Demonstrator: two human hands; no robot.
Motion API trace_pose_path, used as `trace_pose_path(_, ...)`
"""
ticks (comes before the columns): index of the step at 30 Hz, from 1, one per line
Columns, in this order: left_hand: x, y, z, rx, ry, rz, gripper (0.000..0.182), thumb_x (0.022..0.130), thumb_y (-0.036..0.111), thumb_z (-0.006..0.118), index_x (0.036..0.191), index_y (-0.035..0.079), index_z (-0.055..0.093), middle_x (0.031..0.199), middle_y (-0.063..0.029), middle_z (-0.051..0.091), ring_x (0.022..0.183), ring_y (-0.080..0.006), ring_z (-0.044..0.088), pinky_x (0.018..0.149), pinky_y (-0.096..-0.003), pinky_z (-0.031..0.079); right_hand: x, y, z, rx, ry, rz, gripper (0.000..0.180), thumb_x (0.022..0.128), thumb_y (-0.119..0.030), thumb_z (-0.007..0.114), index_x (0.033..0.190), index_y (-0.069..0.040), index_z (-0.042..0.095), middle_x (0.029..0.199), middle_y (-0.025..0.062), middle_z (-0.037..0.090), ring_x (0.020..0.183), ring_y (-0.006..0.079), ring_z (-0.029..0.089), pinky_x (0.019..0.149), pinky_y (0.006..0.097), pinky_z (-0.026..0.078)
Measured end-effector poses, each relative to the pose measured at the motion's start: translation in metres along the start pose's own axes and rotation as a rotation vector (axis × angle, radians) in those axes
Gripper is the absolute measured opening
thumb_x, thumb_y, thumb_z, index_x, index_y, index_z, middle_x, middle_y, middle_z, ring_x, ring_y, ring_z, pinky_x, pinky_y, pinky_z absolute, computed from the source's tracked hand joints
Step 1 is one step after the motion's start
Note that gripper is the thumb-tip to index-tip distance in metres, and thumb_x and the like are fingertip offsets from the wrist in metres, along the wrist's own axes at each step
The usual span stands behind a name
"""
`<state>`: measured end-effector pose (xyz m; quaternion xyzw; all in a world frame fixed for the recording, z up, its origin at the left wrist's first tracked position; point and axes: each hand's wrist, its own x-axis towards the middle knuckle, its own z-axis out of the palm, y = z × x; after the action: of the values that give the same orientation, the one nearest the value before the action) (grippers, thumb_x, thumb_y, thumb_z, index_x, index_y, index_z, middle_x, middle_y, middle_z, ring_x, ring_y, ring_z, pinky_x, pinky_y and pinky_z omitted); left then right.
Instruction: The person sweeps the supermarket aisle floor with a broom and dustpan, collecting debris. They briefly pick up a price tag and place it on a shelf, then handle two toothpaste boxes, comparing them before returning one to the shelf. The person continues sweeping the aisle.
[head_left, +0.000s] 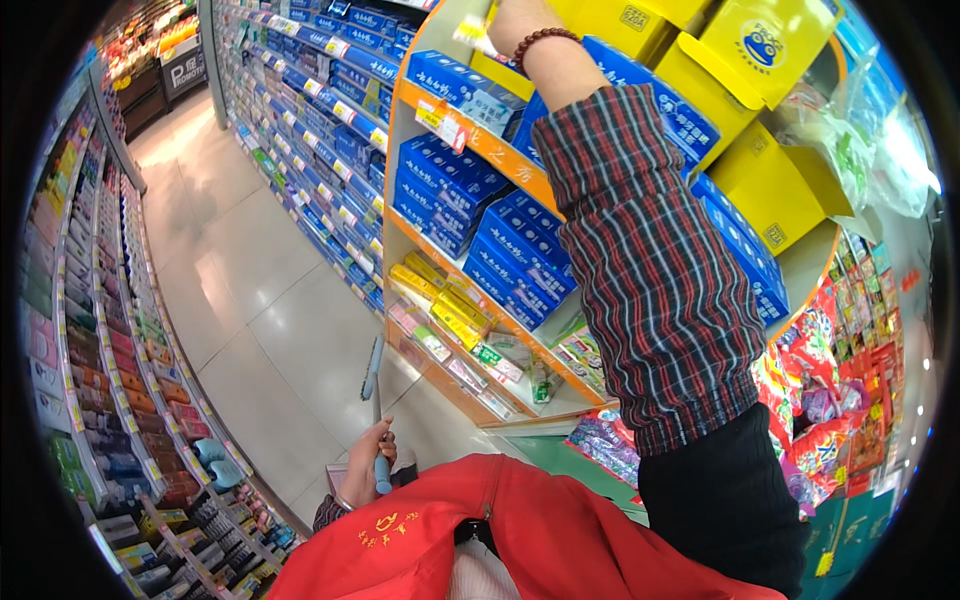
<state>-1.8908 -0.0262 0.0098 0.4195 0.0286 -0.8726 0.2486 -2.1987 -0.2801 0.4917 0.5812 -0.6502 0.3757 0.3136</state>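
My left hand (365, 465) is low in front of me, closed around the handle of a light-blue long-handled brush (373, 371). The brush points upward over the floor, bristles on its left side. My right hand (514, 26) reaches far up over the top shelf of an orange-edged display stand (499, 154). The picture's top edge cuts off part of that hand, so its grip is hidden. Near it are a blurred price tag (471, 31) and blue toothpaste boxes (465, 94). Yellow cartons (765, 49) are piled to the right of my forearm.
Stacks of blue boxes (525, 262) and yellow packs (454, 311) fill the lower shelves. A tiled aisle (255, 285) runs between the stand and a left product shelf (127, 337). Clear plastic bags (855, 139) hang at right, above red bagged goods (817, 442).
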Motion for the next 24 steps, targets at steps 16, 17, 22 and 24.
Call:
trace_pose_path(16,0.030,-0.009,-0.015,-0.060,0.057,0.018,0.019,0.091,0.014,0.064,0.108,0.007,0.058,0.069,-0.0020,0.051,0.046,-0.0045,0.043,0.038,-0.0158,0.040,-0.290,-0.045,-0.054,0.723,-0.278,-0.252,0.025,0.078,-0.001,0.060,0.103,-0.003,0.060,0.110,0.0149,0.058,0.105,0.0341,0.054,0.090,0.0429,0.045)
trace_pose_path(17,0.030,-0.009,-0.014,-0.084,0.034,0.018,0.017,0.092,0.014,0.063,0.106,0.006,0.057,0.068,-0.0020,0.050,0.046,-0.0047,0.044,0.038,-0.0164,0.039,-0.319,-0.038,-0.052,0.717,-0.364,-0.252,0.026,0.077,-0.001,0.060,0.103,-0.004,0.061,0.111,0.0138,0.058,0.105,0.0330,0.055,0.091,0.0430,0.045)
trace_pose_path(22,0.017,-0.014,-0.015,-0.076,0.082,0.013,0.019,0.091,0.015,0.065,0.084,0.006,0.051,0.065,-0.0009,0.050,0.044,-0.0044,0.042,0.036,-0.0177,0.036,-0.495,0.003,-0.039,0.686,-0.826,0.066,0.025,0.078,-0.003,0.057,0.102,-0.004,0.060,0.108,0.0151,0.056,0.104,0.0350,0.055,0.090,0.0439,0.045)
trace_pose_path(24,0.017,-0.019,-0.011,0.011,-0.008,0.090,0.023,0.090,0.015,0.067,0.079,0.009,0.049,0.062,0.0010,0.049,0.042,-0.0039,0.040,0.034,-0.0171,0.033,-0.539,0.030,-0.040,0.491,-1.066,0.167,0.022,0.079,-0.004,0.056,0.101,-0.004,0.060,0.106,0.0165,0.056,0.102,0.0372,0.054,0.089,0.0441,0.045)
